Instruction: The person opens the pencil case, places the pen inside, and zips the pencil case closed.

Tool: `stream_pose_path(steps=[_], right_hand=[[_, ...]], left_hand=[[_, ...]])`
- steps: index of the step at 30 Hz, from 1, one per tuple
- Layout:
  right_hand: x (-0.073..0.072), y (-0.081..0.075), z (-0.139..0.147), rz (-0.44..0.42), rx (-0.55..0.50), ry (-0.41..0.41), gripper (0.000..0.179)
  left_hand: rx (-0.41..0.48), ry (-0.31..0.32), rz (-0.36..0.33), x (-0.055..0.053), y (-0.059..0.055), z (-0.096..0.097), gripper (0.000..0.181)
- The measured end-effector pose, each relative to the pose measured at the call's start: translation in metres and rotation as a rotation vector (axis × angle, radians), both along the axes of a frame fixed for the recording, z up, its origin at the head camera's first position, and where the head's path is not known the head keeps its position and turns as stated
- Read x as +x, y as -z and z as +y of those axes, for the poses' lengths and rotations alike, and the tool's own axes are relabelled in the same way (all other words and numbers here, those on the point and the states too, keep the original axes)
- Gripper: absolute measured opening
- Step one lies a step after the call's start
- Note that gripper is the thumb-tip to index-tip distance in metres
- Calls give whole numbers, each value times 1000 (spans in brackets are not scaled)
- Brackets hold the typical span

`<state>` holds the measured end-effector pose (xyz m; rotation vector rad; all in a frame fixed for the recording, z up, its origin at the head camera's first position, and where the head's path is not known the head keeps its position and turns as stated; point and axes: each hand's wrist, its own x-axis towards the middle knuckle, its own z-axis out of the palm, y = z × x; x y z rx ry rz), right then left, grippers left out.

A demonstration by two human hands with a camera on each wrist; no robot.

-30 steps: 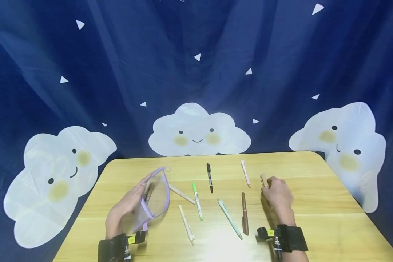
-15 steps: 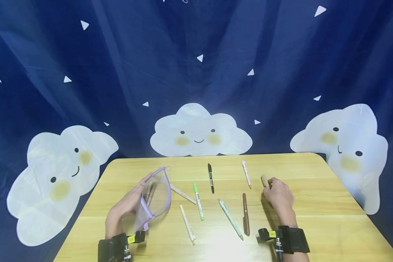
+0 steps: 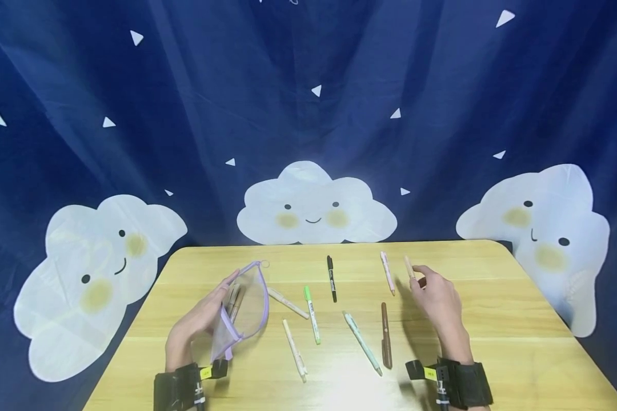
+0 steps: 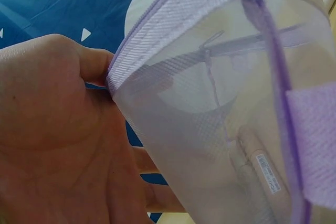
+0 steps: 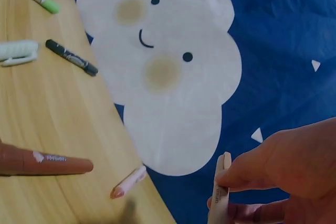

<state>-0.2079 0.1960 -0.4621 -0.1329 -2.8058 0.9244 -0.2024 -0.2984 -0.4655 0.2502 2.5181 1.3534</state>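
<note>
the right hand [image 3: 436, 294] pinches a slim, pale beige pen [image 3: 409, 267] between thumb and fingers, small dark lettering on its barrel, over the worktop [image 3: 504, 302] at two o'clock. at nine o'clock the left hand [image 3: 202, 315] holds a translucent, lilac-edged mesh pouch [image 3: 252, 308], two pens [image 4: 266, 169] showing inside.

Head view ran bright, white glare bleaching the near middle of the surface [image 3: 351, 394], soft shadow beside the right hand [image 3: 437, 295]; curtain [image 3: 308, 51] much darker. Wrist views were dimmer and softer: pouch [image 4: 173, 150] mesh veiled its contents in haze, and lettering on the brown pen [image 5: 58, 166] smeared.
</note>
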Motion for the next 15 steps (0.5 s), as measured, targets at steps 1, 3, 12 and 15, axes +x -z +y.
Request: stream_pose_path(steps=[1,3,12,15], right_hand=[[0,-2,0,14,3,-2,38],[0,-5,-2,33,6,-11,36],[2,-4,-12,-15,-31,-77,39],[3,-3,-16,-18,-47,-88,41]], left_hand=[[1,4,6,0,-1,1,54],[1,13,20,-1,-2,2,54],[28,-8,-21,-1,2,3,53],[43,-30,-45,1,2,1,53]])
